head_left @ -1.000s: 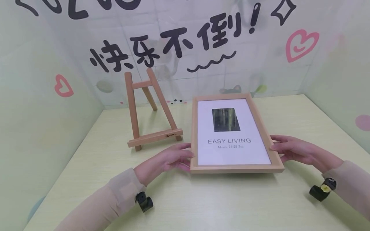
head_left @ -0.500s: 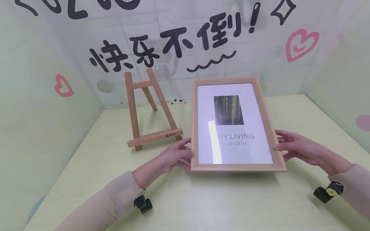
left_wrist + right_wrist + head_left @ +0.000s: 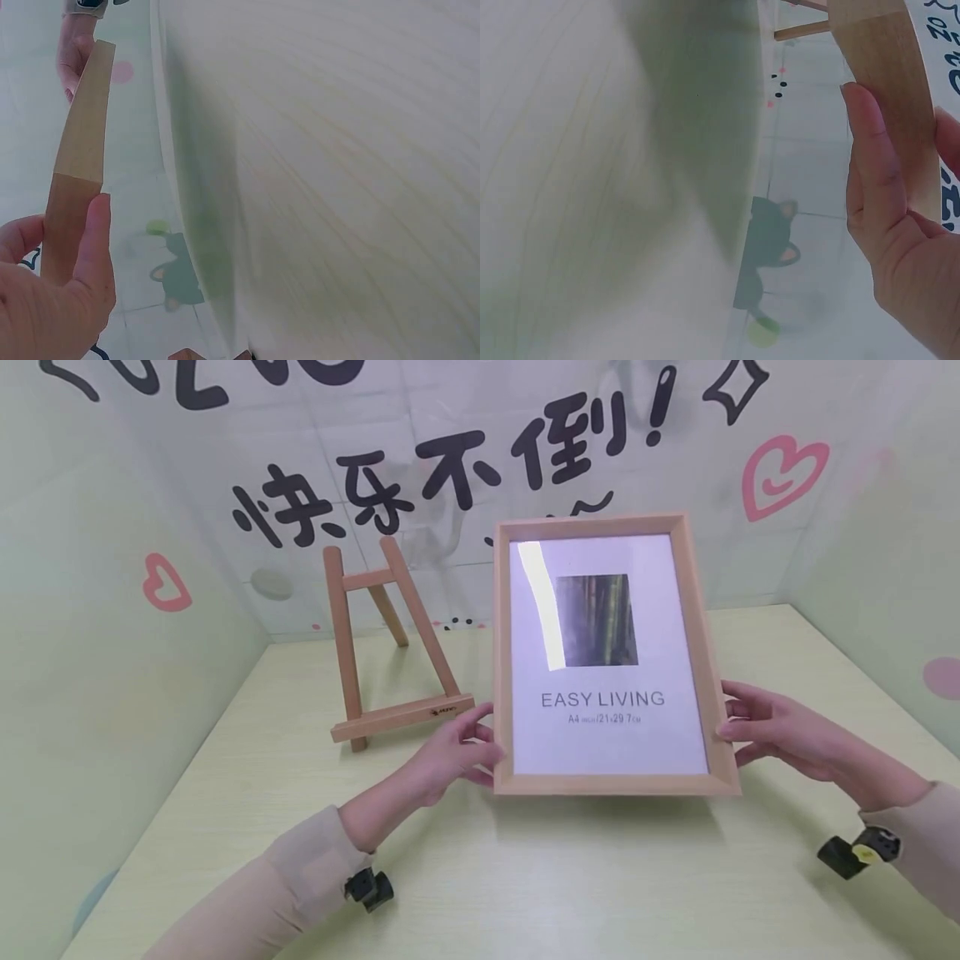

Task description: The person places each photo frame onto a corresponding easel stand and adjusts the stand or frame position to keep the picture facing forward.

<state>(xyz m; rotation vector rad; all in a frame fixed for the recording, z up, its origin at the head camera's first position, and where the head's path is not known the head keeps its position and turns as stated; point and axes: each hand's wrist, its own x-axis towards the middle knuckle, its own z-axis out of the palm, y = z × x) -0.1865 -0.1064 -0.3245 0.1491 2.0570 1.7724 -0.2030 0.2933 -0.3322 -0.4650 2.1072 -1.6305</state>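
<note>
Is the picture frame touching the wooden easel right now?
Apart. In the head view, the frame, held at its sides by the left hand and right hand, stands right of the easel, with bare table between them.

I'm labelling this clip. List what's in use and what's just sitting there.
In use:
picture frame, tilted up off the table
left hand gripping its left edge
right hand gripping its right edge

Sitting there:
wooden easel, untouched, left of the frame
table
</note>
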